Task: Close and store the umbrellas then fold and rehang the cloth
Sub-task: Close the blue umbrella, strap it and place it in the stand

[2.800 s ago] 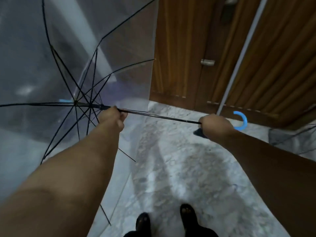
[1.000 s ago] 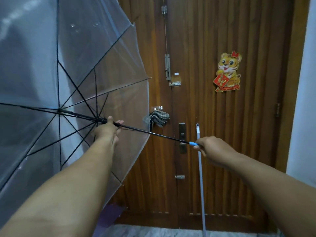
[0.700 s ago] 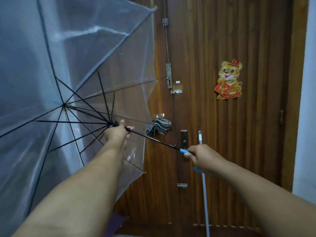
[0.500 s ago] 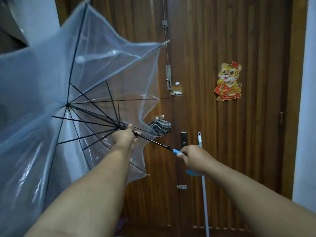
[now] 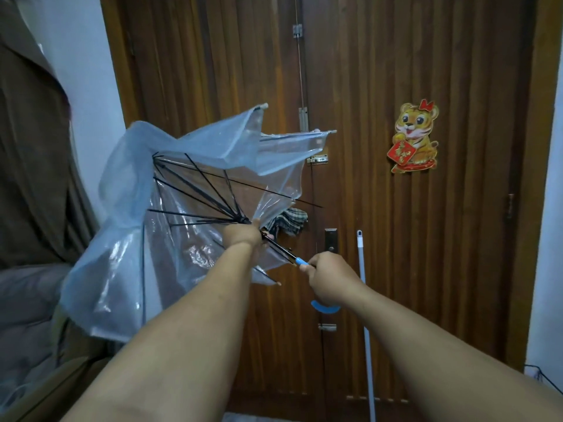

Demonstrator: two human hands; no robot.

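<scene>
A clear plastic umbrella (image 5: 128, 226) with black ribs is half collapsed in front of me, its canopy bunched to the left. My left hand (image 5: 242, 234) grips the runner on the black shaft. My right hand (image 5: 330, 278) holds the blue curved handle (image 5: 324, 308), whose hook shows below my fist. A checked cloth (image 5: 289, 222) hangs on the door's handle, partly hidden behind the canopy's edge.
A brown wooden door (image 5: 380, 86) fills the view ahead, with a tiger sticker (image 5: 415, 138) on it and a lock plate (image 5: 331, 240). A white pole (image 5: 364, 300) leans against the door. Brown curtain (image 5: 33, 178) and covered furniture stand at left.
The canopy has folded inward from fully open to half collapsed. My left hand slid the runner down the shaft towards my right hand. My view rose from the floor to the door.
</scene>
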